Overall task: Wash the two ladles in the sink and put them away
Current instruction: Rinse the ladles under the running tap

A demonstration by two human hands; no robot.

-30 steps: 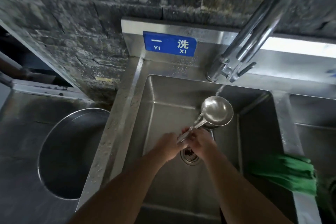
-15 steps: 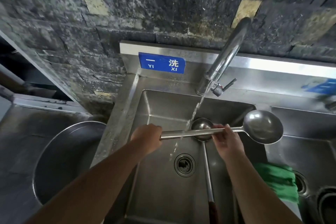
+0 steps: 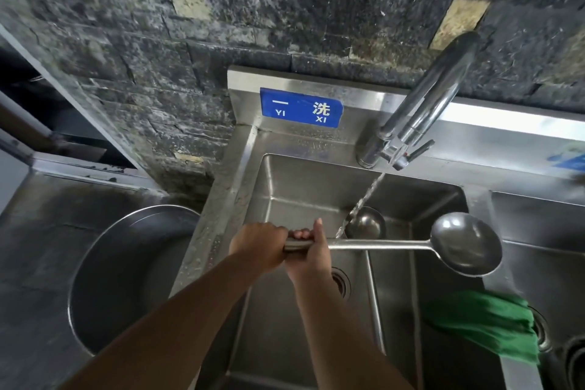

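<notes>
Stainless sink (image 3: 285, 187) below a dark stone wall. Item 1: ladle (image 3: 380, 244), held level across the basin, its bowl out over the divider on the right. Item 2: second ladle (image 3: 365, 226), lying in the basin under the running tap (image 3: 421, 117). Risk: the wet shaft may twist or slide from the grasp and drop onto item 2. Grip: left hand (image 3: 259, 242) wrapped round the handle end; right hand (image 3: 311, 258) touching it, fingers apparently curled over the shaft. Green cloth (image 3: 481, 329) drapes the divider.
</notes>
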